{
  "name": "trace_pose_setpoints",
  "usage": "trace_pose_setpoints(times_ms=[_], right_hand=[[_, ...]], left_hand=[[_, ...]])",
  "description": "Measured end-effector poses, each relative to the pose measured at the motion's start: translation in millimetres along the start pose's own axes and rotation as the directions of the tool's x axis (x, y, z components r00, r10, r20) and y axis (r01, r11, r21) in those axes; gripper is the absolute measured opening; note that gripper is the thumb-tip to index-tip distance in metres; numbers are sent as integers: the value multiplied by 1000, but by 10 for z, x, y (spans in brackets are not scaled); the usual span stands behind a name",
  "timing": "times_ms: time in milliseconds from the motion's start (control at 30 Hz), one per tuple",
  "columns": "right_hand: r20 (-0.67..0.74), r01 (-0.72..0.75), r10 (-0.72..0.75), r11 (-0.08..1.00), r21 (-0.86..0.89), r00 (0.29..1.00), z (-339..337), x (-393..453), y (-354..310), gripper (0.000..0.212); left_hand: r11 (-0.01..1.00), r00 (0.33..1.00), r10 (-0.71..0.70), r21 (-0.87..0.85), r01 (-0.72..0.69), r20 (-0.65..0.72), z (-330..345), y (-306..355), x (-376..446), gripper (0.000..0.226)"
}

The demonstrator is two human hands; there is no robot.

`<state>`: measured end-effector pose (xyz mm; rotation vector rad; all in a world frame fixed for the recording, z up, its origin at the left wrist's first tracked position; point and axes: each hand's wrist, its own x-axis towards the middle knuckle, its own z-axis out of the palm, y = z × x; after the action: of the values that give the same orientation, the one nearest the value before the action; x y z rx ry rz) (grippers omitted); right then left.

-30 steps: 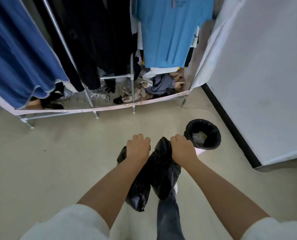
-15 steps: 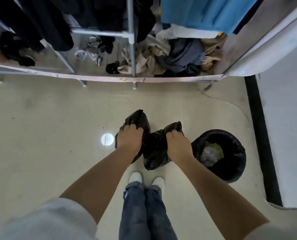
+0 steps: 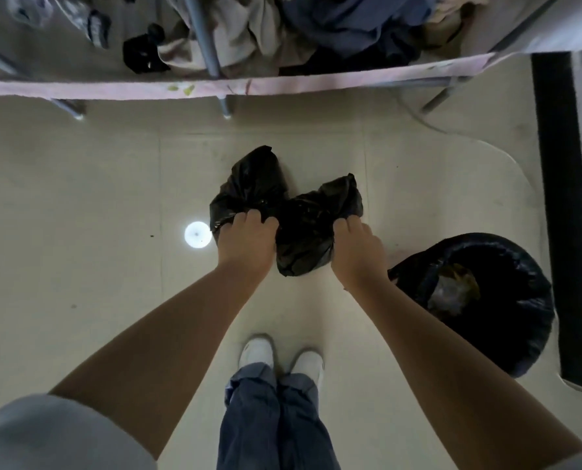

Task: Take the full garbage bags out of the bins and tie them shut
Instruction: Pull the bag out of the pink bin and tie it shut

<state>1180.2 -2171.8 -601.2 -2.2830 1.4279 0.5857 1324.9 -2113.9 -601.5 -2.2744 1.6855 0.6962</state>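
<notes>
Garbage bag [image 3: 303, 232], black and crumpled, is held above the pale floor [image 3: 79, 266] in front of the person's feet, its two gathered corners drawn apart and standing up past the knuckles. Largest in the scene, the clothes rack [image 3: 211, 39] crosses the top of the view, its low shelf carrying a heap of crumpled garments [image 3: 316, 32] and edged with a pink strip. To the right of the hands stands the bin [image 3: 479, 307], round, lined with a second black bag and holding some rubbish; it sits just beside the dark baseboard [image 3: 557, 198] of the wall. The left hand [image 3: 245, 245] has its fingers curled tight round the left corner of the held bag, and the right hand [image 3: 357, 254] is clamped on the right corner in the same way. Below the hands, two white shoes [image 3: 259, 351] show under blue jeans. A small bright spot of light [image 3: 197, 234] lies on the floor just left of the left hand.
</notes>
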Motion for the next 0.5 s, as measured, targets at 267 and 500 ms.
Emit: trace_pose_setpoints(times_ms=[267, 500], right_hand=[[15, -69, 68, 985, 160, 998, -144, -146, 177, 49], [71, -140, 134, 986, 90, 988, -451, -956, 859, 52]], left_hand=[[999, 1000, -11, 41, 11, 8, -258, 122, 15, 40], [984, 990, 126, 118, -132, 57, -468, 826, -529, 36]])
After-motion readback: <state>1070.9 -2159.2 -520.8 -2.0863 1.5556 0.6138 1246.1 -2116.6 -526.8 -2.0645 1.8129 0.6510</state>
